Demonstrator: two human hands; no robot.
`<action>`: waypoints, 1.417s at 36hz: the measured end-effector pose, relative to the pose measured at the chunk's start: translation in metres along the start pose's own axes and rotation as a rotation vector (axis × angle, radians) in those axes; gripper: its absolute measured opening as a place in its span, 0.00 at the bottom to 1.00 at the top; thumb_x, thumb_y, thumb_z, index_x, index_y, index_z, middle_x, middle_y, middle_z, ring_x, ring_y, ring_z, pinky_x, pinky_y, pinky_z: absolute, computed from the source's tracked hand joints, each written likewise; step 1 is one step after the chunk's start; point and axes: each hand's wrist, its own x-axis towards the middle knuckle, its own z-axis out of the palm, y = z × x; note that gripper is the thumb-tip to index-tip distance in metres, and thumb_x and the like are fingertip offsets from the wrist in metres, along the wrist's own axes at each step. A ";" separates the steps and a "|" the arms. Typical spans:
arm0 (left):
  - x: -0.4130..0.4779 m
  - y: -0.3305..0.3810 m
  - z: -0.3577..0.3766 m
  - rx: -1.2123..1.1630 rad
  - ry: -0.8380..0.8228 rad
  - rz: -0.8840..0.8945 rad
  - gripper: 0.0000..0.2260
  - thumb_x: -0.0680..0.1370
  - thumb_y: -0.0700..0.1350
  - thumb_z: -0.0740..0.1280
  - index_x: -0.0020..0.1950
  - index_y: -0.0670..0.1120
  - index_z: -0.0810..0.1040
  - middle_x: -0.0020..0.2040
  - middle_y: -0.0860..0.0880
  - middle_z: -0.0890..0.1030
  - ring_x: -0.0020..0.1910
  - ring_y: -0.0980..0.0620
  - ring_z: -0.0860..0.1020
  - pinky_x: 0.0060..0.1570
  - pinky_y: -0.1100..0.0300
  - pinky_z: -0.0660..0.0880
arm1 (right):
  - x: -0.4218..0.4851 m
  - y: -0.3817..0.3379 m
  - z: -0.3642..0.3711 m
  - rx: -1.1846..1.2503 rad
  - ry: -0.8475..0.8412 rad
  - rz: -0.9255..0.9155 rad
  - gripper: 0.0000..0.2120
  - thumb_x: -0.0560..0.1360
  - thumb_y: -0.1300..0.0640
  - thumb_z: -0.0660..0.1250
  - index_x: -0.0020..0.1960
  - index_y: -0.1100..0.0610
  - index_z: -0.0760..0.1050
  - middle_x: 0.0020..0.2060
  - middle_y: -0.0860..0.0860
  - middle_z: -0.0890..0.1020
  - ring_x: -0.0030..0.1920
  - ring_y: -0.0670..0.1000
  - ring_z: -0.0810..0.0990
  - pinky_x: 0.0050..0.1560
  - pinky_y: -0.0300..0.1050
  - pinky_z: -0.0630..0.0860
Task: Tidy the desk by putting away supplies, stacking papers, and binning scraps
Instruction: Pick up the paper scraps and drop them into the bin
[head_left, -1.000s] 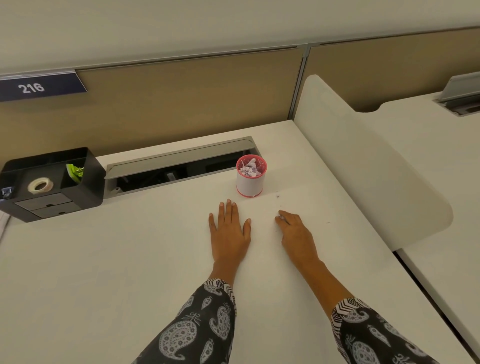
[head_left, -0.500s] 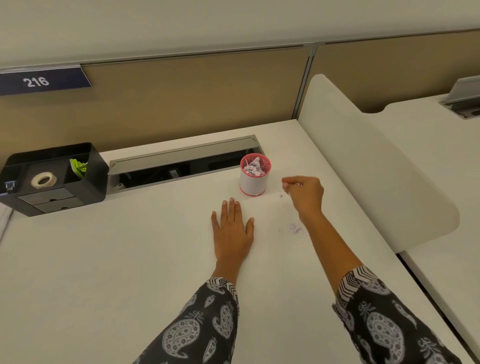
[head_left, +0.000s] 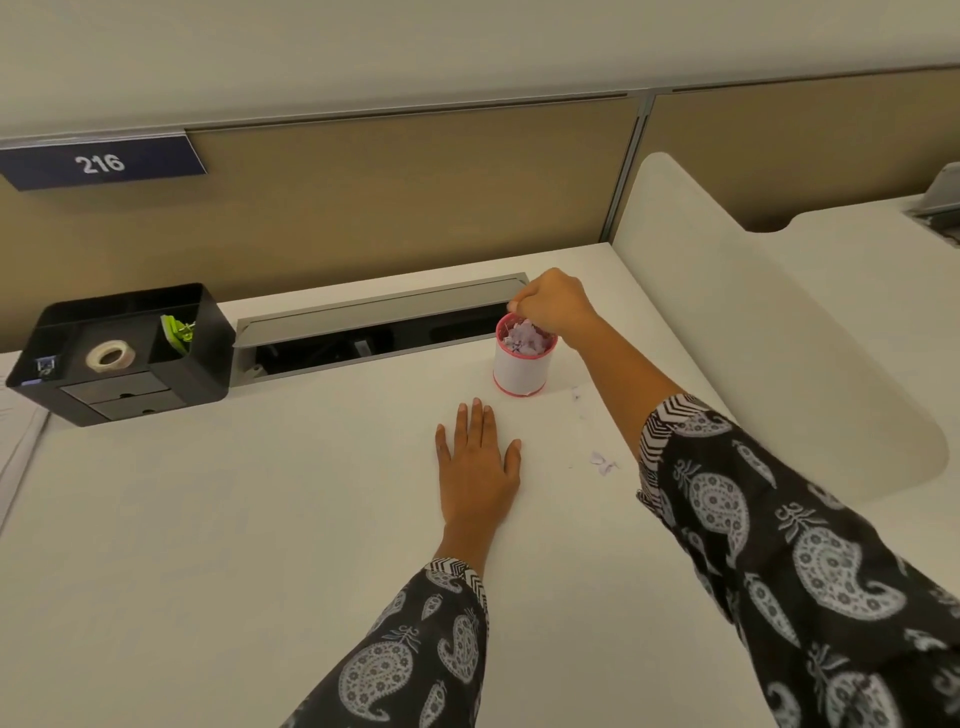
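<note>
A small white cup with a pink rim (head_left: 519, 371) stands on the white desk (head_left: 208, 519), filled with crumpled paper scraps (head_left: 527, 338). My right hand (head_left: 558, 306) hovers right over the cup's mouth, its fingertips pinched together on a tiny paper scrap that barely shows. My left hand (head_left: 478, 467) lies flat on the desk in front of the cup, fingers spread, holding nothing. A few loose scraps (head_left: 602, 461) lie on the desk under my right forearm, and a tinier bit (head_left: 575, 396) sits beside the cup.
A black desk organizer (head_left: 130, 395) at the back left holds a tape roll (head_left: 110, 356) and green clips (head_left: 176, 332). An open cable tray (head_left: 374, 332) runs behind the cup. A white divider panel (head_left: 753, 338) bounds the right. Papers (head_left: 15, 431) show at the left edge.
My right hand lifted off the desk with pinched fingers and travelled back-left to above the cup, uncovering loose scraps. My left hand stayed flat in place.
</note>
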 end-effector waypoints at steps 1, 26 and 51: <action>0.000 0.000 0.000 0.001 0.000 0.000 0.34 0.77 0.62 0.34 0.80 0.46 0.45 0.80 0.49 0.45 0.78 0.50 0.42 0.75 0.47 0.35 | 0.000 0.001 -0.002 0.042 -0.005 -0.016 0.14 0.77 0.53 0.67 0.58 0.60 0.80 0.54 0.56 0.81 0.52 0.54 0.78 0.49 0.44 0.76; 0.002 -0.002 0.004 0.018 0.021 0.002 0.34 0.78 0.62 0.37 0.79 0.46 0.49 0.80 0.48 0.50 0.79 0.49 0.46 0.76 0.45 0.42 | -0.051 0.153 0.054 -0.352 -0.182 -0.328 0.21 0.80 0.62 0.55 0.73 0.58 0.65 0.74 0.52 0.64 0.73 0.53 0.60 0.73 0.47 0.60; 0.000 0.000 0.001 0.028 0.013 0.006 0.30 0.82 0.60 0.44 0.80 0.46 0.47 0.80 0.49 0.47 0.79 0.50 0.44 0.76 0.46 0.41 | -0.151 0.169 0.090 -0.243 0.287 0.125 0.21 0.81 0.52 0.54 0.69 0.63 0.67 0.68 0.61 0.68 0.68 0.60 0.62 0.61 0.54 0.71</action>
